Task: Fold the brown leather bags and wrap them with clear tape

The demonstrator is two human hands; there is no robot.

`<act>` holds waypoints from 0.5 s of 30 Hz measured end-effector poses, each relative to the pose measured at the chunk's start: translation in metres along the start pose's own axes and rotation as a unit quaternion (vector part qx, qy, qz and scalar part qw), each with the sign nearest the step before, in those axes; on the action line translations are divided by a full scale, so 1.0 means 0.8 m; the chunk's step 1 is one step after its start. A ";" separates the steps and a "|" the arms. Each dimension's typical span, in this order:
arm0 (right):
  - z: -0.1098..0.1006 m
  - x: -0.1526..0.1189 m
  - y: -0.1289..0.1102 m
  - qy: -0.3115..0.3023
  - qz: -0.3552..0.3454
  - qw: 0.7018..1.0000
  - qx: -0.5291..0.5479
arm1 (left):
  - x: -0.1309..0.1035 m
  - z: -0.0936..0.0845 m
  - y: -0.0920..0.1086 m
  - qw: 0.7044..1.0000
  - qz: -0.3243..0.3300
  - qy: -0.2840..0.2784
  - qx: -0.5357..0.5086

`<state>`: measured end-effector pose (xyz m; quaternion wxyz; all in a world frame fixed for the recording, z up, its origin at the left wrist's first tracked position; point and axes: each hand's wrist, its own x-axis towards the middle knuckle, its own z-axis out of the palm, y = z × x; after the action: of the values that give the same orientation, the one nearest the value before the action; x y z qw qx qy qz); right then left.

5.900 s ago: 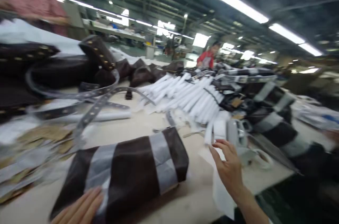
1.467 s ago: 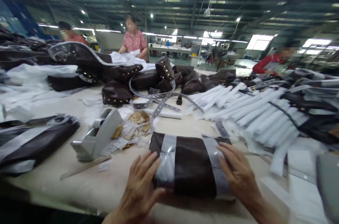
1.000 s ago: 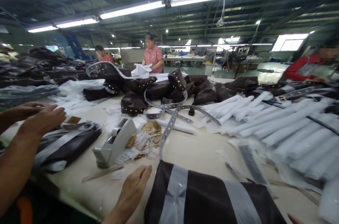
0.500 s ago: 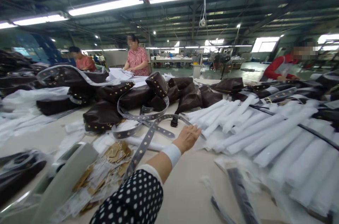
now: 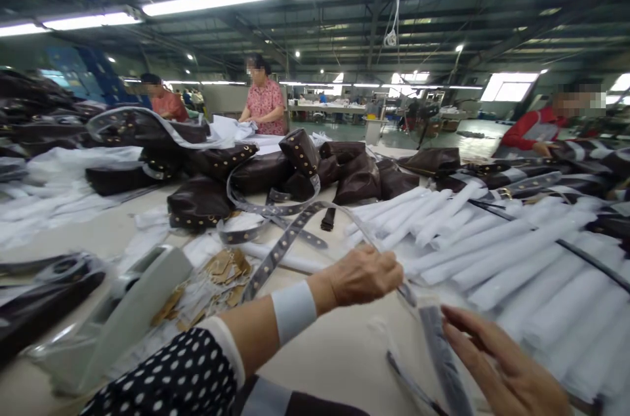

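Observation:
My left hand (image 5: 367,275), a white band on its wrist, has its fingers closed around the end of a dark strap with metal studs (image 5: 280,249). The strap is wrapped in clear film and loops back toward dark brown leather bags (image 5: 199,203). At lower right, my right hand (image 5: 502,360) has its fingers stretched out beside a dark flat strip in clear wrapping (image 5: 440,350); I cannot tell whether they touch it. A small black buckle piece (image 5: 328,219) lies beyond my left hand. Part of a dark brown item with a grey band (image 5: 266,397) shows at the bottom edge.
White wrapped rolls (image 5: 472,252) cover the right side of the table. A grey-green tape dispenser (image 5: 132,311) stands at left beside brown paper tags (image 5: 229,265). Across the table are a person in pink (image 5: 266,104), a person in coral (image 5: 166,101) and a person in red (image 5: 531,124).
My left hand has moved right and nearer, drawing the strap's end along. My right hand has come into view at lower right. The view has shifted slightly left.

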<state>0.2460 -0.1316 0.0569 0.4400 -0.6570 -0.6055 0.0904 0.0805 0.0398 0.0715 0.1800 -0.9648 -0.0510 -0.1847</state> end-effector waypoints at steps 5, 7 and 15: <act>0.018 0.004 -0.059 -0.273 0.197 0.878 0.340 | -0.042 -0.079 0.064 0.984 0.079 0.154 0.037; 0.027 -0.014 -0.084 -0.288 0.222 0.824 0.434 | -0.057 -0.103 0.079 0.983 0.086 0.158 0.038; 0.019 -0.069 -0.157 -0.205 0.091 0.897 0.381 | -0.073 -0.167 0.067 0.980 -0.049 0.170 -0.090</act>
<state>0.1323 -0.1876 0.1112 0.5132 -0.4580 -0.5388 0.4864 -0.0103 -0.0605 0.1478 0.0893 -0.9280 -0.0502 -0.3581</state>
